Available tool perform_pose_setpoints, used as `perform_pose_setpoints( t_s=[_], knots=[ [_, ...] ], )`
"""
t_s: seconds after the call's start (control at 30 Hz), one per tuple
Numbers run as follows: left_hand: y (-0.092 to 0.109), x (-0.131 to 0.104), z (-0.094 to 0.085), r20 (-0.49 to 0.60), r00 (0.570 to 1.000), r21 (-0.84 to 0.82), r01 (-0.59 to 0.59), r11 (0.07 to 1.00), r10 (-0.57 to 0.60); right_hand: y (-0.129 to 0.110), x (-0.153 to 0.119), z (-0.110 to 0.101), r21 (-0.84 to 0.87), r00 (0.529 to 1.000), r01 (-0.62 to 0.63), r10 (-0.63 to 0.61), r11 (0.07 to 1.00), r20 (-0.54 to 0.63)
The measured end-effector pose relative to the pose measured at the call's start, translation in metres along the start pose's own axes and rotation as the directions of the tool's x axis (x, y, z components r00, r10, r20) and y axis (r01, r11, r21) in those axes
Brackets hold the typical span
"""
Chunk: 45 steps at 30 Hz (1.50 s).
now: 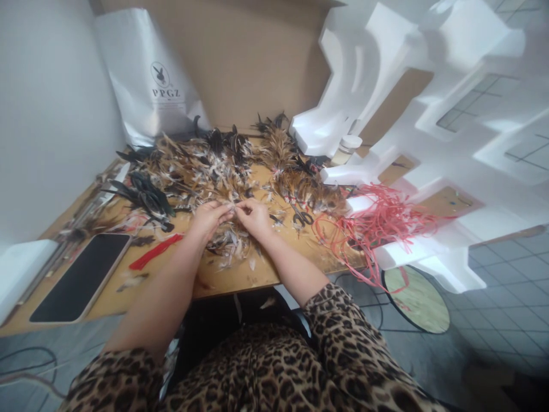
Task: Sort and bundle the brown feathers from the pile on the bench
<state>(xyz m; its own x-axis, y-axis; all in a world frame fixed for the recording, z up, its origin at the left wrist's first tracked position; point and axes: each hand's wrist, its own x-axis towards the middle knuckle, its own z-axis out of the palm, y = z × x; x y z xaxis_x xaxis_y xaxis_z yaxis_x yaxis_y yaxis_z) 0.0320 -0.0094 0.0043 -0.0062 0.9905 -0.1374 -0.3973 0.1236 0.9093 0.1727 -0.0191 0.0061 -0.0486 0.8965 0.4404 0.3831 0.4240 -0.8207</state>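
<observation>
I have the left hand [210,220] and the right hand [254,218] brought together over the table [244,279], both closed in a fingertip pinch on a small pale piece [234,209], too tiny for me to identify. Just beyond them, the brown and white feathers [184,166] spread in a heap across the middle and far left; a loose tuft [229,243] lies on the near side, just below my fingers. Dark green-black plumes [148,194] lie left of my left hand, with a red strip [155,253] nearer me and a phone [81,277] at the near left. To the right of my right hand I see black-handled scissors [302,218], then tangled pink ribbon [386,214] hanging over the right edge beside white foam pieces [467,171]. A lidded jar [346,150] stands at the far right, and a silver bag [150,80] at the far left.
</observation>
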Motion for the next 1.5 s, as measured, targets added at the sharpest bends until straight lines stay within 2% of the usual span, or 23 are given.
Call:
perform_pose_setpoints(
  t_s=[0.13,0.23,0.37,0.47,0.57,0.77,0.87,0.97,1.07,1.13,1.2,1.27,1.33,1.4,1.5],
  knots=[
    [-0.001,0.000,-0.002,0.034,0.999,-0.012,0.012,1.000,-0.012,-0.002,0.000,0.000,0.033,0.999,-0.049,0.049,0.998,-0.013],
    [-0.001,0.002,-0.005,0.079,0.996,-0.041,0.047,0.998,-0.043,-0.002,0.002,0.002,0.181,0.982,-0.186,0.181,0.966,0.045],
    [0.002,0.003,-0.005,0.126,0.988,-0.097,0.107,0.990,-0.094,0.000,0.006,0.005,0.456,0.909,-0.417,0.368,0.786,0.197],
    [0.004,0.003,-0.005,0.138,0.984,-0.120,0.128,0.984,-0.111,0.002,0.008,0.005,0.559,0.856,-0.515,0.423,0.650,0.297],
    [0.003,0.003,-0.006,0.141,0.986,-0.106,0.101,0.989,-0.085,0.000,0.009,0.004,0.561,0.855,-0.516,0.436,0.648,0.282],
    [0.001,0.003,-0.007,0.062,0.997,0.088,-0.051,0.995,0.046,-0.004,0.005,0.000,0.423,0.924,-0.382,0.337,0.821,0.180],
    [0.001,0.003,-0.007,0.059,0.992,0.167,-0.117,0.979,0.108,-0.002,0.005,0.000,0.394,0.931,-0.364,0.317,0.844,0.181],
    [0.004,0.001,-0.009,0.105,0.992,0.116,-0.076,0.990,0.064,0.000,0.005,0.001,0.484,0.912,-0.409,0.332,0.773,0.240],
    [0.008,-0.001,-0.010,0.216,0.976,0.010,0.031,0.999,-0.033,0.002,0.005,0.002,0.588,0.873,-0.487,0.330,0.646,0.360],
    [0.009,-0.001,-0.011,0.259,0.963,-0.034,0.089,0.995,-0.077,0.002,0.005,0.002,0.608,0.859,-0.510,0.320,0.608,0.400],
    [0.008,-0.001,-0.009,0.251,0.964,-0.064,0.107,0.992,-0.088,0.003,0.005,0.004,0.606,0.878,-0.476,0.309,0.638,0.364],
    [0.007,-0.001,-0.006,0.201,0.977,-0.066,0.085,0.994,-0.070,0.003,0.004,0.005,0.552,0.921,-0.387,0.284,0.738,0.266],
    [0.005,-0.001,-0.003,0.126,0.991,-0.037,0.041,0.998,-0.036,0.003,0.003,0.005,0.413,0.965,-0.263,0.227,0.872,0.135],
    [0.003,-0.001,0.001,0.050,0.999,0.008,-0.003,1.000,0.003,0.002,0.002,0.005,0.225,0.991,-0.137,0.136,0.965,0.021],
    [0.001,-0.001,0.002,-0.013,0.998,0.062,-0.056,0.996,0.057,0.000,0.000,0.005,0.040,0.998,-0.034,0.036,0.999,-0.055]
  ],
)
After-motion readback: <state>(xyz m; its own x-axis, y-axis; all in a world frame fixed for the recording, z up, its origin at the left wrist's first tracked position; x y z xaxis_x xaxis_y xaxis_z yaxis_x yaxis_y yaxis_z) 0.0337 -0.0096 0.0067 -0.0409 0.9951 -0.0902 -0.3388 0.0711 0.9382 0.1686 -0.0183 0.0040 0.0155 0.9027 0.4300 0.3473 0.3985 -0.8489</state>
